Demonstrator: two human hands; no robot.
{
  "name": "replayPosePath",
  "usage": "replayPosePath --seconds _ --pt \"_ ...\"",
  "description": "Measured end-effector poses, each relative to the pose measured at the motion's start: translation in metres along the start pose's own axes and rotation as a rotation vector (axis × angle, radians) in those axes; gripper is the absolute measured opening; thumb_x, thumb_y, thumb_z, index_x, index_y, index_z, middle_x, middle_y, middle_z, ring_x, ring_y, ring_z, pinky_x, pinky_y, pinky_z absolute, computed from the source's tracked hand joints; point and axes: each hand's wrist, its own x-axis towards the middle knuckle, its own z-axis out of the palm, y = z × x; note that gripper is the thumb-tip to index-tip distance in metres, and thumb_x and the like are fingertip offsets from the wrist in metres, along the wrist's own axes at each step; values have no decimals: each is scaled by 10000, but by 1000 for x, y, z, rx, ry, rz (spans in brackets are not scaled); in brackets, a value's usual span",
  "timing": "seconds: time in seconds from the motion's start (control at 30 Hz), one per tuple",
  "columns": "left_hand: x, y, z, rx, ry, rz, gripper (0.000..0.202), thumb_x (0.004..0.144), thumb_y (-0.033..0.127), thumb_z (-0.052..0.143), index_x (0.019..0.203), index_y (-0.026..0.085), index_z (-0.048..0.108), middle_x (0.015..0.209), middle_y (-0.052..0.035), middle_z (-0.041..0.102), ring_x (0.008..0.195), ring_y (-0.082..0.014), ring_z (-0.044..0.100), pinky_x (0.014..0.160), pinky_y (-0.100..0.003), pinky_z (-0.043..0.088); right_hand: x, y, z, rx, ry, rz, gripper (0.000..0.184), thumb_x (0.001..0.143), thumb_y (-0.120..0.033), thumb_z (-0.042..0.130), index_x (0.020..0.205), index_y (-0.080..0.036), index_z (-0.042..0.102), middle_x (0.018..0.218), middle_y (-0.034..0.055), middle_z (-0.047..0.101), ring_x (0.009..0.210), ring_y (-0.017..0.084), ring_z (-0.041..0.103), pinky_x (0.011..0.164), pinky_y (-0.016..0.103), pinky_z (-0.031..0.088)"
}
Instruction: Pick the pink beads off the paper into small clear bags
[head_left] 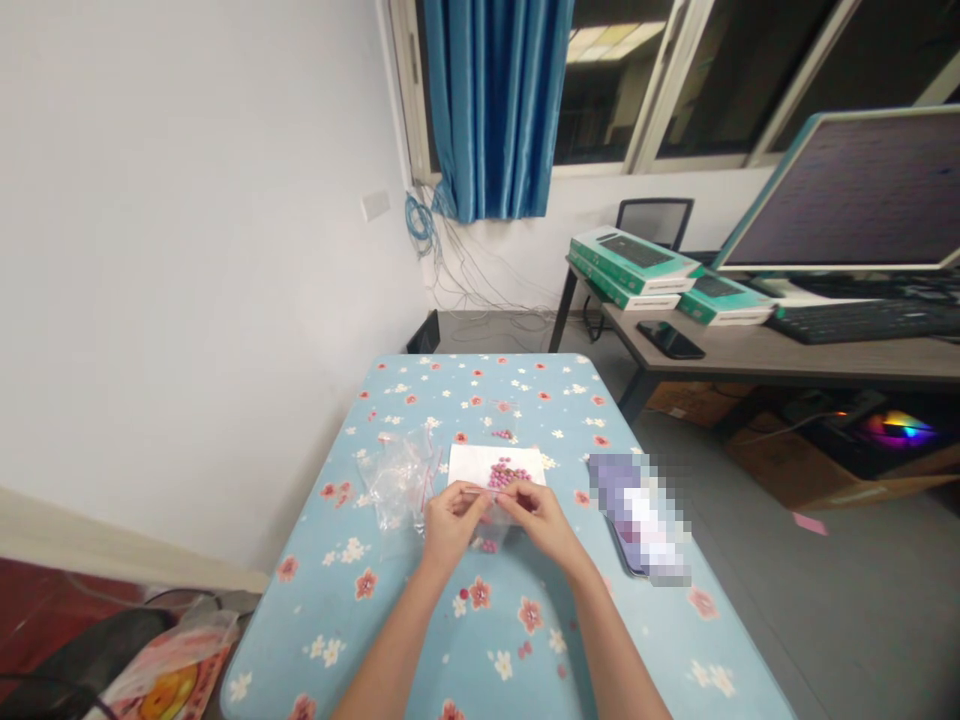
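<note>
Blue flowered cloth covers the table, and the work sits near its middle. The left hand and right hand meet with fingers pinched narrow on a thin strand stretched between them, just above the near edge of a white sheet. Most pink beads lie loose in a heap on that sheet, and a few loose beads lie below the hands; whether any sit on the strand is too small to tell, so little looks done. Clear plastic bags lie crumpled to the left
</note>
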Motion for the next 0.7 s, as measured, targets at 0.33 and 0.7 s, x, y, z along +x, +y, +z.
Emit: replayPosePath --seconds 0.33,0.7 --pt "-3 4 0 37 -19 15 259 686 397 715 627 168 610 528 -8 650 466 -151 626 475 -218 462 -1 2 -4 0 -38 5 381 799 -499 570 632 -156 573 535 -33 430 510 95 337 492 232 254" --pt "8 11 -10 -232 155 -32 376 677 485 705 619 166 515 555 -15 669 487 -152 638 514 -235 498 -3 -10 10 -29 -253 -54 288 816 -424 588 695 -175 667 642 4 574 569 106 447 536 227 314"
